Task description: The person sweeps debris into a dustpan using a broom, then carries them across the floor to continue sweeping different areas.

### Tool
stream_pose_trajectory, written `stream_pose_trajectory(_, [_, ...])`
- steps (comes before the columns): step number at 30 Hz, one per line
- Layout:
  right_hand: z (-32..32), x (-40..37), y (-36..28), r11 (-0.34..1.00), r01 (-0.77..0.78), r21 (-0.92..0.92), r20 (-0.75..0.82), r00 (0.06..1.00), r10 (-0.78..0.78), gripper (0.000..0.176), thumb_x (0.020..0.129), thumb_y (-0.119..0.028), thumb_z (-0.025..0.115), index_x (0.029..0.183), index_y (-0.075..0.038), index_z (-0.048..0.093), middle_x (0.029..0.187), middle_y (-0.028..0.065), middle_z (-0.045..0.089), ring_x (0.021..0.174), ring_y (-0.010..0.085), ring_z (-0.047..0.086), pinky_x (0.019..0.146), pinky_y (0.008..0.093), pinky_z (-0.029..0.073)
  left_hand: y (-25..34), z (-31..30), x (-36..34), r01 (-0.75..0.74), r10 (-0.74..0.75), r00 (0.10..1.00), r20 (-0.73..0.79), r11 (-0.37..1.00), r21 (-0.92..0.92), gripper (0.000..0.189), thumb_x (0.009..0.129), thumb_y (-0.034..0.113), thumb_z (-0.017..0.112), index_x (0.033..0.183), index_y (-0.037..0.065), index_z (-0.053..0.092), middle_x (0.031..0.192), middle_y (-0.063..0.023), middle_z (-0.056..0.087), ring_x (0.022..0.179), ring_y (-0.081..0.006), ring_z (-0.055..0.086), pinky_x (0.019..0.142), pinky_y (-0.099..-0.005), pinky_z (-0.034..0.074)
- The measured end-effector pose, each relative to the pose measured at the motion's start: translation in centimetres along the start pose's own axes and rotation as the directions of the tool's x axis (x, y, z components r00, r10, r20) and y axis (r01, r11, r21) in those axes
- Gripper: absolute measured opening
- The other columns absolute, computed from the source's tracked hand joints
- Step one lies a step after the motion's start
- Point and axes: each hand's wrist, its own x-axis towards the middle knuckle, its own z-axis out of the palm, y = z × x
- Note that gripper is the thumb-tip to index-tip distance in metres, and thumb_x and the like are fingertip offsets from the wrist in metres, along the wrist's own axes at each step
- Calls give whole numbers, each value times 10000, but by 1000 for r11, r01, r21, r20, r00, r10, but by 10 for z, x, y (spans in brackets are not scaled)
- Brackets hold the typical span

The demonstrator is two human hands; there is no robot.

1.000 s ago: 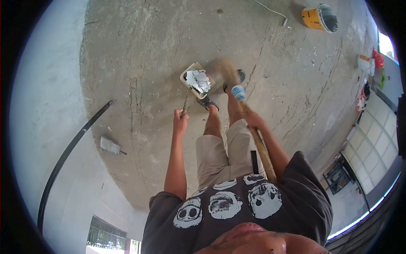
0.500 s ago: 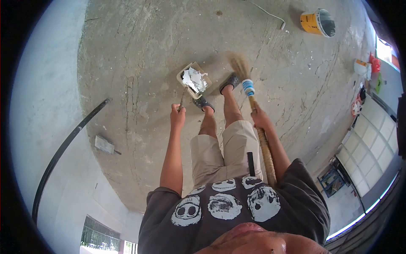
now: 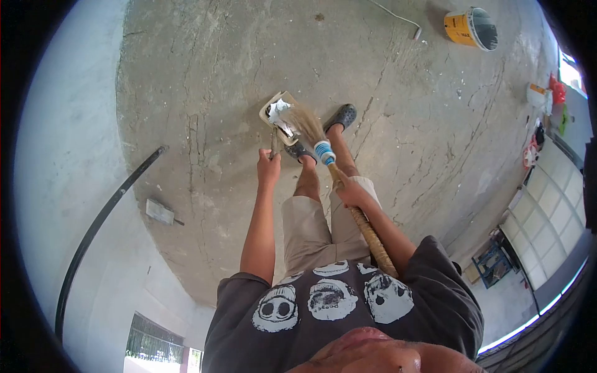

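My left hand (image 3: pixel 268 168) is closed round the handle of a beige dustpan (image 3: pixel 265 107), which lies by my left foot. White paint flakes or scraps (image 3: pixel 278 108) are heaped inside it. In my right hand (image 3: pixel 353 193) is a broom (image 3: pixel 324 151) with straw-coloured bristles and a blue-and-white band; its wrapped handle runs back under my right arm. The bristles reach over the right side of the dustpan and cover part of the scraps.
The concrete floor (image 3: pixel 205 81) is cracked and specked with bits. A yellow-and-white bucket (image 3: pixel 460 28) lies at the upper right, near a thin bent rod (image 3: pixel 404 18). A black pole (image 3: pixel 99 227) leans at the left wall, beside a grey block-like tool (image 3: pixel 160 211). Bags and containers (image 3: pixel 538 94) line the right side.
The broom has swung left from beside my right foot to over the dustpan, my right hand moving with it. My left hand and the dustpan have barely shifted.
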Motion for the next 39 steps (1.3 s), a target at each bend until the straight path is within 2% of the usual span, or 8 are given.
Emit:
stream_pose_trajectory(9, [-97, 70, 42, 991, 122, 58, -316, 944, -98, 706, 807, -132, 504, 1460, -148, 234, 759, 242, 637, 528, 290, 634, 525, 426, 521, 2, 15, 11, -64, 64, 998, -16, 997, 46, 357, 791, 223, 571, 1056, 15, 452, 767, -214, 617, 703, -352, 618, 647, -437, 464])
stream_pose_trajectory(12, [-102, 91, 46, 985, 60, 162, -267, 964, -15, 742, 764, -168, 520, 1454, -121, 249, 952, 317, 623, 897, 420, 632, 770, 469, 500, 4, 21, 12, -65, 66, 997, -29, 996, 53, 363, 792, 229, 573, 1058, 14, 453, 796, -233, 621, 740, -375, 621, 662, -449, 462])
stream_pose_trajectory(21, [58, 98, 161, 407, 724, -557, 412, 666, -622, 579, 767, -139, 577, 1309, -20, 413, 796, 263, 649, 754, 388, 651, 671, 474, 512, 12, 23, 11, -34, 35, 999, -18, 997, 76, 368, 802, 218, 569, 1087, 19, 447, 785, -211, 625, 724, -351, 627, 657, -435, 468])
stream_pose_trajectory(23, [0, 35, 53, 999, 26, -21, 117, 993, -23, 710, 802, -115, 512, 1446, -60, 220, 861, 284, 639, 730, 359, 668, 667, 468, 519, 23, 17, 4, 26, -26, 1000, 0, 998, 60, 364, 806, 211, 574, 1087, 16, 449, 779, -203, 624, 712, -339, 626, 650, -428, 469])
stream_pose_trajectory(29, [-41, 29, 21, 846, 390, -364, -305, 808, -504, 691, 772, -22, 495, 1421, -18, 261, 1255, 315, 464, 798, 402, 649, 723, 483, 519, 14, 19, 1, -2, 2, 1000, -7, 1000, 29, 351, 807, 214, 586, 1063, 18, 446, 796, -201, 626, 720, -337, 625, 656, -424, 469])
stream_pose_trajectory(32, [-66, 44, -8, 914, 235, -330, -224, 921, -318, 707, 775, -24, 505, 1427, -15, 230, 1395, 287, 306, 948, 396, 622, 760, 458, 520, 2, 24, 4, -56, 59, 996, -63, 997, 51, 346, 808, 218, 587, 1053, 20, 444, 803, -207, 628, 737, -348, 629, 669, -426, 470])
stream_pose_trajectory(35, [-59, 90, -5, 920, 149, -363, -240, 939, -247, 572, 877, -187, 429, 1413, -103, 246, 928, 248, 652, 862, 394, 645, 747, 486, 502, -1, 25, 2, -39, 42, 997, -68, 998, 49, 344, 810, 221, 583, 1054, 20, 448, 820, -219, 629, 760, -363, 631, 680, -427, 470])
stream_pose_trajectory(39, [-52, 112, -17, 899, 106, -426, -261, 937, -234, 479, 918, -211, 379, 1380, -114, 302, 970, 232, 656, 898, 384, 645, 768, 474, 506, 0, 25, -2, 40, -37, 998, -52, 998, 51, 342, 812, 222, 577, 1059, 21, 453, 837, -229, 629, 774, -372, 631, 686, -428, 471])
